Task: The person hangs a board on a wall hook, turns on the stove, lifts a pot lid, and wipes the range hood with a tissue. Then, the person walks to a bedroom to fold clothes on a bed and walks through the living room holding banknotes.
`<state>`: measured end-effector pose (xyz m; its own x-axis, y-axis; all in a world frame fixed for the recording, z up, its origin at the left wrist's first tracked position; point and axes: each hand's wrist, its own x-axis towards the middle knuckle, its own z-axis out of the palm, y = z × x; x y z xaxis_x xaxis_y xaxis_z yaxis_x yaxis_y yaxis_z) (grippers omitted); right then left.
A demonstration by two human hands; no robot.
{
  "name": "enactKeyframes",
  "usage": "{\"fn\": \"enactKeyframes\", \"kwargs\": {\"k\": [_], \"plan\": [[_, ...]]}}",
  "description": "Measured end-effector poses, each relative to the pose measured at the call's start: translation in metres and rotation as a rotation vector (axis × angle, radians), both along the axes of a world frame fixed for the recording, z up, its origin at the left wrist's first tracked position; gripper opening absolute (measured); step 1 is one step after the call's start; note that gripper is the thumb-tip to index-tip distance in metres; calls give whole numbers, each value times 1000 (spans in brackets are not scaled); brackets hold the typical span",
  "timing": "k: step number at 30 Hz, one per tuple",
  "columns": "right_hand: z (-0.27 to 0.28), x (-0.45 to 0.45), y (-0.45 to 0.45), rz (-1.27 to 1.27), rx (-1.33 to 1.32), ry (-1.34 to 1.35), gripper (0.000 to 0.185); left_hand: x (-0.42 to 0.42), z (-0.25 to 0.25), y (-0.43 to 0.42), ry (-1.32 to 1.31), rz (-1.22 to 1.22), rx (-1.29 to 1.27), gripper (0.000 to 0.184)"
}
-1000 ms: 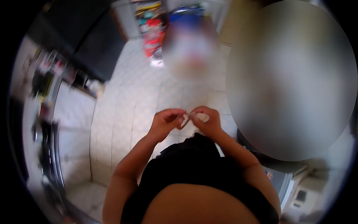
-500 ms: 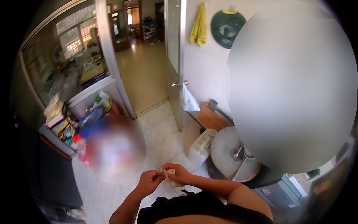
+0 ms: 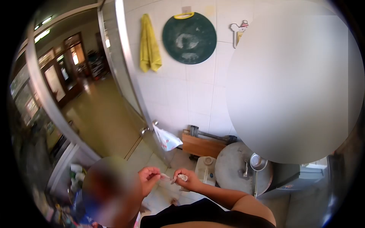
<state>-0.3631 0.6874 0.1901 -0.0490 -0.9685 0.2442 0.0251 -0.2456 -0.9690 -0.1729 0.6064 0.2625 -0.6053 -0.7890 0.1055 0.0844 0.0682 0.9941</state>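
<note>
My left hand (image 3: 149,181) is closed in a pinch on one end of a thin pale strip (image 3: 165,177). The strip stretches across the gap to my right hand (image 3: 191,181). Within my right hand's curled fingers sits a small whitish lump (image 3: 183,177), and the strip seems to run to it. Both hands are held in the air in front of my body, above the tiled floor. What the lump and strip are made of is too small to tell.
Right of my hands stands a large round metal lid (image 3: 232,167) with a ladle (image 3: 256,178) on it, beside a white plastic jug (image 3: 205,169). A white bag (image 3: 167,140) hangs from the open door (image 3: 131,68). A yellow towel (image 3: 149,45) and green round board (image 3: 190,40) hang on the wall.
The view has swung to the right, so the wall and lid show more. My hands have moved apart, and the pale strip now spans the gap between them.
</note>
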Motion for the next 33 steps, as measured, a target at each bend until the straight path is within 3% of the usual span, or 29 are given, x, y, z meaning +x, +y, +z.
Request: {"fn": "enactKeyframes", "kwargs": {"k": [4,8,11,15,19,21,23,24,27,29,33], "plan": [[22,-35,-63,-257,-214,495,35,-46,66,-87,-177,-177,-673,19],[64,-76,-104,-553,-340,420,32,-109,102,-144,-277,-482,-1084,28],[117,-89,-125,-521,-154,277,24,-161,122,-172,-270,-568,-1164,27],[126,-151,-188,-700,-259,150,17,-230,150,-224,-203,-584,-1179,27],[162,-217,-235,-772,-260,274,10,-303,208,-281,-247,-778,-1191,29],[195,-243,-256,-893,-420,493,7,-342,254,-317,-278,-665,-1443,27],[226,-275,-274,-941,-499,651,7,-377,302,-351,-324,-134,-1613,21],[241,-289,-280,-964,-522,698,7,-393,326,-375,-229,116,-1743,17],[281,-320,-289,-1023,-586,803,10,-432,383,-430,17,537,-1592,18],[301,-335,-286,-1067,-598,855,10,-450,404,-455,53,762,-1659,17],[322,-354,-274,-1153,-627,916,11,-466,415,-483,13,559,-1631,15]]}}
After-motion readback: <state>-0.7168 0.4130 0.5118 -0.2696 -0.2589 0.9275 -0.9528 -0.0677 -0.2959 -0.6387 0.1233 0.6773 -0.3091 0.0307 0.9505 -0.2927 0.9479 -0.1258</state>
